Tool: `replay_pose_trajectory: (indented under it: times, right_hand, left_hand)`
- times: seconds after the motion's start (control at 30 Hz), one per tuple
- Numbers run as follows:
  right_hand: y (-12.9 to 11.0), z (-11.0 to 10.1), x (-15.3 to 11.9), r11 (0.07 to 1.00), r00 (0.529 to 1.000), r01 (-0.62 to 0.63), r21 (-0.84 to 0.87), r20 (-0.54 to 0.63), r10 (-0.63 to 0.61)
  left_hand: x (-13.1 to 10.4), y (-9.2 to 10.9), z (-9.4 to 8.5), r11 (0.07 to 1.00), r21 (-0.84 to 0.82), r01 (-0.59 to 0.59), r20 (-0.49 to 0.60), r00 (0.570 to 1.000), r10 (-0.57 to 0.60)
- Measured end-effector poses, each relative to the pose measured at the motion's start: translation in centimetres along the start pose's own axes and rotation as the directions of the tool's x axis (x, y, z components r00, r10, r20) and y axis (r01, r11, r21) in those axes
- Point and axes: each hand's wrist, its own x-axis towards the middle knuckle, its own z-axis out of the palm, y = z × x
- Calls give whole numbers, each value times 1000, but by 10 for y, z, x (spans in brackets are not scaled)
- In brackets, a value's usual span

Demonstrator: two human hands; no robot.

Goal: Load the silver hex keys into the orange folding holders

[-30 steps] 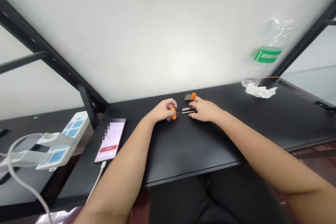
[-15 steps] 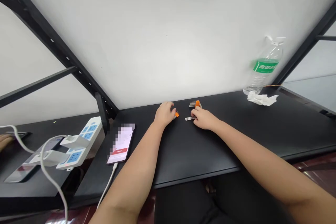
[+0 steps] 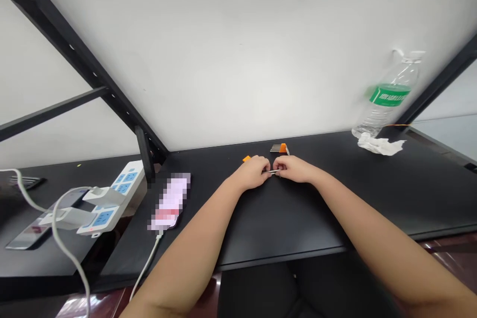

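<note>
My left hand (image 3: 254, 171) and my right hand (image 3: 292, 168) are close together over the black desk (image 3: 276, 218). Between their pinched fingertips are a few thin metal rods (image 3: 274, 172), lying roughly level, each hand closed on one end. Their exact kind is too small to make out. Just behind my left hand an orange piece (image 3: 246, 158) shows, partly hidden by the hand. Farther back, near the wall, lies an orange holder (image 3: 283, 148) with several thin metal rods (image 3: 276, 148) sticking out to its left.
A phone (image 3: 171, 201) with a white cable lies to the left. Beside it a white power strip (image 3: 121, 194) holds plugged chargers, with another phone (image 3: 30, 236) beyond. At the back right stand a clear bottle (image 3: 389, 97) and crumpled tissue (image 3: 380, 145). Black metal frames flank the desk.
My left hand has moved right and toward me, leaving the orange piece behind it. It now grips the rods with my right hand, which has shifted slightly right. The camera view has shifted slightly.
</note>
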Motion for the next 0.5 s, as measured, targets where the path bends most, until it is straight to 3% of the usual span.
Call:
replay_pose_trajectory:
  times: [0.2,0.33,0.43,0.5]
  right_hand:
    - [10,-6,0,996,993,-2,86,-118,12]
    - [15,-14,-3,997,979,-83,-3,-188,81]
    - [16,-17,-5,988,977,-94,-123,-203,67]
    - [13,-15,-6,987,981,-62,-149,-192,32]
  left_hand:
    - [0,-15,-8,1000,4,23,-162,987,-22]
    - [-2,-34,-19,956,29,292,-327,907,-267]
    - [-5,-46,-24,875,6,485,-236,851,-470]
    - [-6,-50,-25,858,-3,513,-171,845,-506]
